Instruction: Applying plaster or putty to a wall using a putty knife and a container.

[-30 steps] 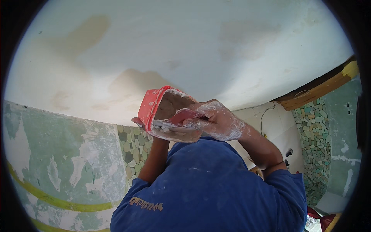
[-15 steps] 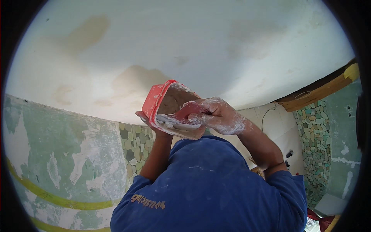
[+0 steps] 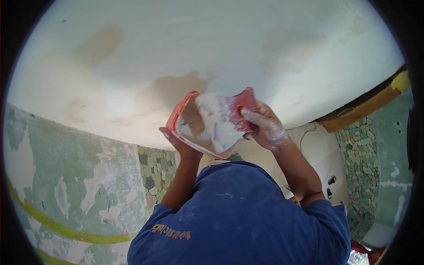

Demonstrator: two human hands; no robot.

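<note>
My left hand (image 3: pixel 183 143) holds a red-rimmed tub (image 3: pixel 177 115) from its left side and underneath, tilted so its mouth faces me. Greyish plaster coats the inside of the tub. In my right hand (image 3: pixel 267 126) is a red putty spreader (image 3: pixel 244 108), pinched between thumb and fingers. A thick layer of white filler (image 3: pixel 218 115) covers the spreader's face, which overlaps the tub's right side. White smears mark my right thumb and wrist. Part of my left hand's fingers is hidden behind the tub.
A pale surface (image 3: pixel 238 48) with beige damp-looking patches spans the top. Left is a green wall (image 3: pixel 57 163) with peeling white areas and a yellow band (image 3: pixel 75 232). Pebble tiles (image 3: pixel 362 154) and a wooden beam (image 3: pixel 362 110) stand at the right.
My right hand has lifted the spreader out of the tub and turned it, so its filler-covered face now shows. The tub stays nearly in place in my left hand.
</note>
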